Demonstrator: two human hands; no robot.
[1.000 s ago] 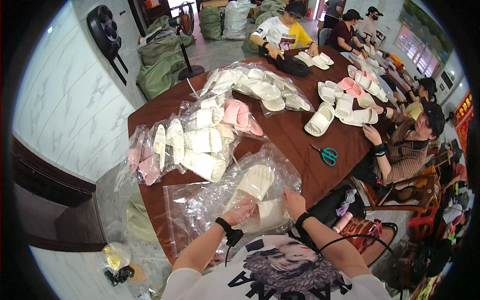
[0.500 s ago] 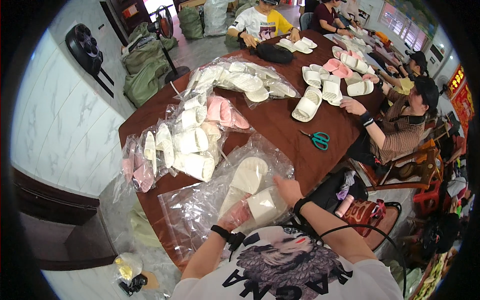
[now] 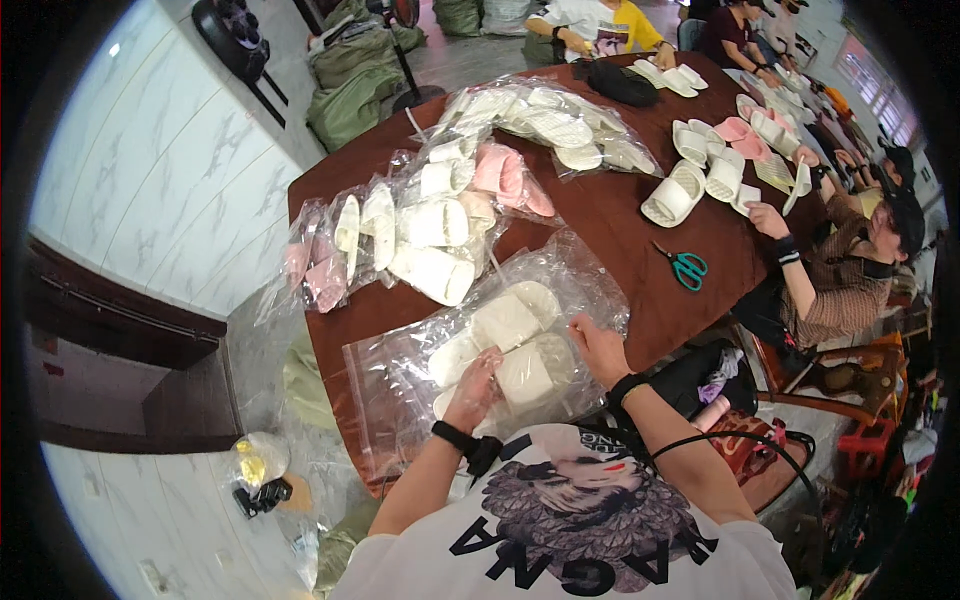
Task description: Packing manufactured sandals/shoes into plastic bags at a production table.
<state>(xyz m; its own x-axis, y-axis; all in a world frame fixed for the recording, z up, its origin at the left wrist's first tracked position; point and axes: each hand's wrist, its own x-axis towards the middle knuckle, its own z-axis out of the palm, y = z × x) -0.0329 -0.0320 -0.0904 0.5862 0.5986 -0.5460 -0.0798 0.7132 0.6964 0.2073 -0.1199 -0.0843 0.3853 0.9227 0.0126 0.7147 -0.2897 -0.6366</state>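
A pair of white slippers lies side by side, straps up, in a clear plastic bag at the near edge of the table. My left hand rests on the pair with fingers stretched out, touching the nearer slipper's strap. At the bag's right side, my right hand has its fingers curled together on the plastic film. Part of the nearer slipper is hidden under my left hand and wrist.
Bagged white and pink slippers are heaped beyond my hands, with more bagged slippers behind. Teal-handled scissors lie to the right on the brown tablecloth. A co-worker's hand handles loose white slippers. Other people sit farther back.
My view has shifted, so the table sits higher and farther right. The farther slipper now shows its strap, where its bare footbed showed before. My left hand has moved across the pair.
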